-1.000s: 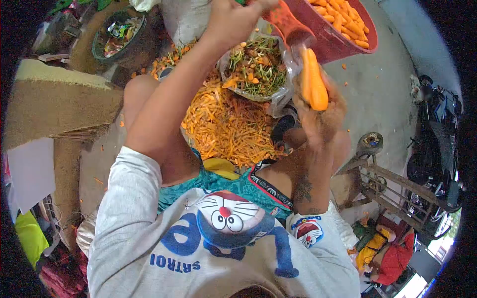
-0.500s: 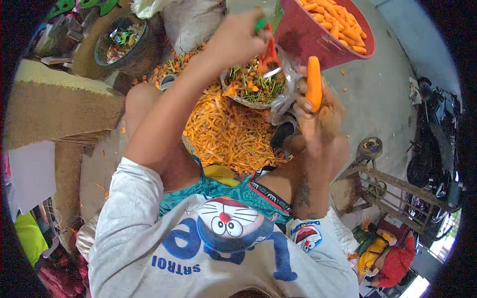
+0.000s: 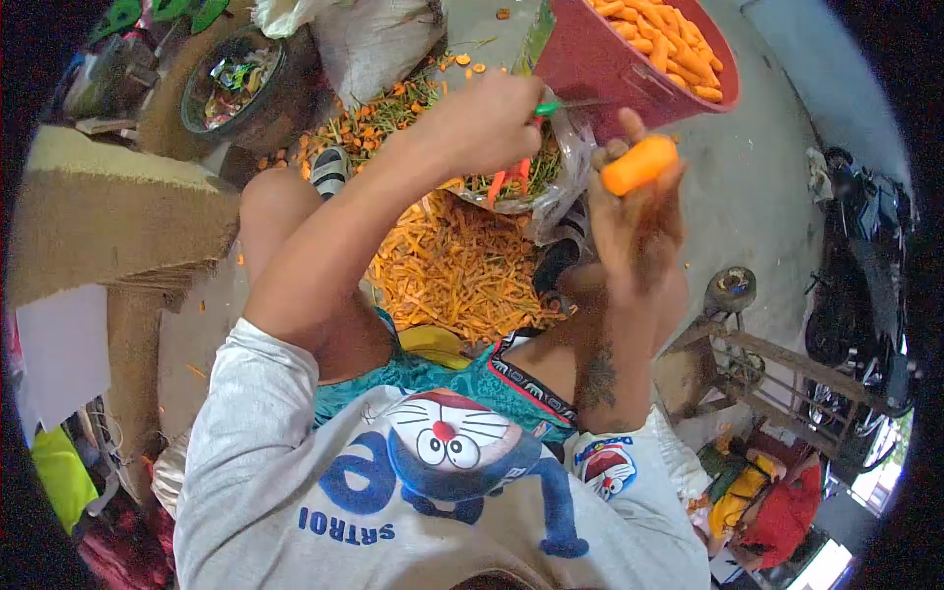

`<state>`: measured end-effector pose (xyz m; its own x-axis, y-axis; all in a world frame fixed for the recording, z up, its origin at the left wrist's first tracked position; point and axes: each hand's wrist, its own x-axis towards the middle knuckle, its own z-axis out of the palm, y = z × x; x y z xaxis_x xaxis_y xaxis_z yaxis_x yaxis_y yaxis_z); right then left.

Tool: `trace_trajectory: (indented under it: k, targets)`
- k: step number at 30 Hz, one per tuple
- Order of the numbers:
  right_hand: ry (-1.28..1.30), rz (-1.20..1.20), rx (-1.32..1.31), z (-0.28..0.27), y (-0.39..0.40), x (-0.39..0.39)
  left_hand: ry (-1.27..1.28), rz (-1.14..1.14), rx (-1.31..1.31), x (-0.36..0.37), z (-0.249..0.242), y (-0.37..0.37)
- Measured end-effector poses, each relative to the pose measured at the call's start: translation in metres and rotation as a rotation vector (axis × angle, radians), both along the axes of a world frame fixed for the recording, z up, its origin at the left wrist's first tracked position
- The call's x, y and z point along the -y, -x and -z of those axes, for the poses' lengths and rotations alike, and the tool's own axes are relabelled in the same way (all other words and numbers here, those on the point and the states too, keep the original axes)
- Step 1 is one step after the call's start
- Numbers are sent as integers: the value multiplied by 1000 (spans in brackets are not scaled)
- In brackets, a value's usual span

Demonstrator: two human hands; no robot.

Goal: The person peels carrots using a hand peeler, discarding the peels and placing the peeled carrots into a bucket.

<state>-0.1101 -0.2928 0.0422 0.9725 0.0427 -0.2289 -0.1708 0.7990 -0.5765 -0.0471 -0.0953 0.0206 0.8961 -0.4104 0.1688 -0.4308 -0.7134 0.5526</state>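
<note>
My left hand [image 3: 500,113] is closed around a tool with a green handle [image 3: 548,109] and a thin blade that points right. Red tool parts [image 3: 509,181] show just below this hand; whether it grips them too is unclear. On the right, my right hand [image 3: 639,221] holds an orange peeled carrot [image 3: 641,164], tilted across its fingers. Between my legs lies a heap of carrot peelings [image 3: 457,270]. A clear plastic bag [image 3: 572,182] with green and orange scraps stands behind the heap, partly hidden by my left hand.
A red tub [image 3: 590,69] full of carrots stands at the upper right. Left of it are a pale sack [image 3: 379,49] and a dark basin [image 3: 236,88] of litter. A wooden frame [image 3: 787,369] is at the right. Carrot tops and stems [image 3: 379,123] litter the floor.
My left hand has moved slightly down, and the red tool parts are lower. The carrot in my right hand has turned from nearly upright to a slant.
</note>
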Motion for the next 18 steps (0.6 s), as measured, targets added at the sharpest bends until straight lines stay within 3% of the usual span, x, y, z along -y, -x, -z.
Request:
trace_trajectory:
  k: [5,7,8,10,13,15,17,18]
  targets:
    - [144,-98,135,31,-12,14,30,-48,-24,6,-10,12]
    - [539,125,235,31,-6,7,86,42,135,14,-18,24]
    - [543,125,233,35,-5,8,139,69,177,16,-14,25]
    - [874,210,384,51,-5,12,139,76,133,18,-21,30]
    - [1112,272,535,65,-7,20,134,104,113,16,-20,31]
    - [1048,196,538,63,-7,25,139,123,130,11,-10,23]
    - [980,128,558,61,-6,23,-288,27,-142,0,9,-3]
    - [911,96,581,60,-5,23,-278,12,-130,-6,6,-5]
